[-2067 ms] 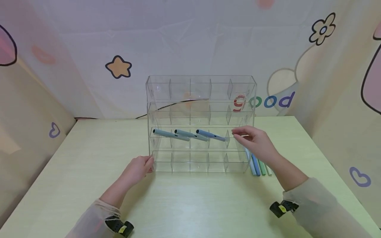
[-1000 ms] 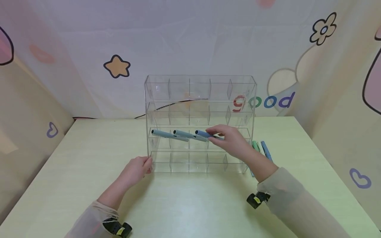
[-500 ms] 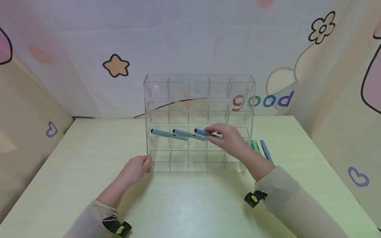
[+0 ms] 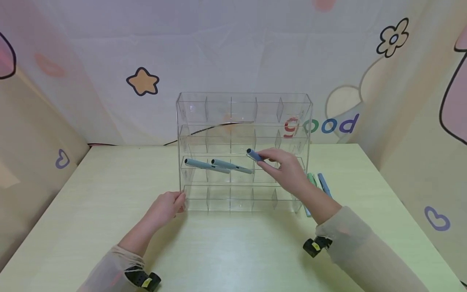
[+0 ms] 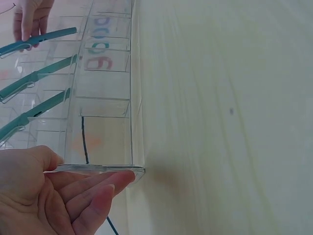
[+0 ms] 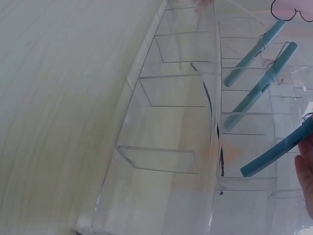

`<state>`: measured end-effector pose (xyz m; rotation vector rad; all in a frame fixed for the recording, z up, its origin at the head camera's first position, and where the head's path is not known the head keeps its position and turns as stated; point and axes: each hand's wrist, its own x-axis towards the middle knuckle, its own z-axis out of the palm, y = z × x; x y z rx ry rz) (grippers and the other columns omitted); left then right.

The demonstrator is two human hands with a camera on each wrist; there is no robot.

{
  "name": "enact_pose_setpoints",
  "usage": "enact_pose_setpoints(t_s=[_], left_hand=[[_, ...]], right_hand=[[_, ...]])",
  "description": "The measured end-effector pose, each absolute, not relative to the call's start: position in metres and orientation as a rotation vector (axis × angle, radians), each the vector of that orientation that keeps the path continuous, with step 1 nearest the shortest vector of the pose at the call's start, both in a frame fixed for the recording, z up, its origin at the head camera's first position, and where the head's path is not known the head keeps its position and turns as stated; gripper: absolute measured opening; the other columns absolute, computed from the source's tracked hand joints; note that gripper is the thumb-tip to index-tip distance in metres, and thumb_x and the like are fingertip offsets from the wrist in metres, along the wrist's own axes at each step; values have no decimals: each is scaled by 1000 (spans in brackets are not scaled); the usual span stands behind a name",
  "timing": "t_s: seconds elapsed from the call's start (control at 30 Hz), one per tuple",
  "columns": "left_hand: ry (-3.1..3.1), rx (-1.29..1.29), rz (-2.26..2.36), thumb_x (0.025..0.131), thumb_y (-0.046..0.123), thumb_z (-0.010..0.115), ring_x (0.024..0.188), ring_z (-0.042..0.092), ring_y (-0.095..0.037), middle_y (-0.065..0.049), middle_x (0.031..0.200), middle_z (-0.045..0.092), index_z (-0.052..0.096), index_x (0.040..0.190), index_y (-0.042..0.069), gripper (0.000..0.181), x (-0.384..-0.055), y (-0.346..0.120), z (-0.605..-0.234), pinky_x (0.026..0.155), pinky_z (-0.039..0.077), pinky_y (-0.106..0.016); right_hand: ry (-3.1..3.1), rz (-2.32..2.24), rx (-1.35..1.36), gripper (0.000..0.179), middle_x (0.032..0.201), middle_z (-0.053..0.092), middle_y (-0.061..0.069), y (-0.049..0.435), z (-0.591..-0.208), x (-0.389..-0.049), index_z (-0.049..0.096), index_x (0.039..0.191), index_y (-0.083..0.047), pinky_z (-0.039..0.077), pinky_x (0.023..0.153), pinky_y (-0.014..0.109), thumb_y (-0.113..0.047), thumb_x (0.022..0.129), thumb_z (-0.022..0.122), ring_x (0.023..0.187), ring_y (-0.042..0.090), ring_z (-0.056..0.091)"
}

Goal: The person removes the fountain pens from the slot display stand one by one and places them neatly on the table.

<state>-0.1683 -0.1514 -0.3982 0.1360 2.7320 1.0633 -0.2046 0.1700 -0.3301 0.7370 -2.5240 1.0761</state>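
A clear acrylic rack [image 4: 219,199] with rows of small compartments stands upright on the table. My left hand [image 4: 168,207] grips its lower left side wall, thumb on one face and fingers on the other, as the left wrist view shows. With thumb and fingers, my right hand [image 4: 288,168] pinches a blue capped pen [image 4: 254,155] near its cap, in front of the third row from the top. The pen is tilted, cap end toward me; its lower end shows in the right wrist view. Two pale teal pens, one at left [image 4: 206,165] and another [image 4: 231,166], lean in neighbouring compartments.
Beside the rack's right side several more pens lie on the table, among them a green pen [image 4: 311,179] and a blue pen [image 4: 324,183], partly behind my right forearm. A printed cloth [image 4: 233,48] hangs behind the table.
My right hand came left from the rack's right end and took hold of the blue pen. Since half a second ago, that pen has risen and shifted right. The left hand stays put.
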Motion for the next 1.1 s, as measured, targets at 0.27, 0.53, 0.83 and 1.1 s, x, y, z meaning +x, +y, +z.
enact_pose_setpoints(t_s=[0.27, 0.53, 0.83, 1.1], left_hand=[[2755, 160, 1036, 97, 18, 38, 72, 62, -21, -16, 87, 67, 64, 100, -2, 33, -170, -152, -398, 58, 46, -32], [2758, 161, 1029, 97, 18, 38, 69, 62, -21, -16, 85, 67, 63, 110, -3, 35, -171, -152, -397, 57, 45, -32], [2732, 121, 1050, 98, 19, 38, 61, 52, -17, -8, 74, 61, 62, 111, -3, 36, -170, -153, -399, 52, 41, -30], [2740, 145, 1046, 98, 18, 39, 64, 56, -18, -9, 76, 63, 63, 110, -3, 35, -169, -153, -400, 55, 43, -31]], right_hand=[[-2380, 1248, 668, 24, 107, 65, 11, 188, -312, -193, 65, 110, 0, 47, 86, 37, -4, 86, 64, 95, 19, 61], [-2292, 1339, 631, 23, 99, 64, 1, 204, -299, -184, 64, 110, 4, 44, 83, 15, 0, 87, 61, 89, 1, 58], [-2376, 1452, 467, 31, 97, 61, -14, 227, -298, -174, 59, 119, 4, 45, 79, 14, -11, 91, 59, 89, 1, 59], [-2505, 1413, 324, 40, 105, 61, -3, 251, -314, -173, 55, 125, 3, 44, 78, 12, -22, 93, 56, 90, 0, 58]])
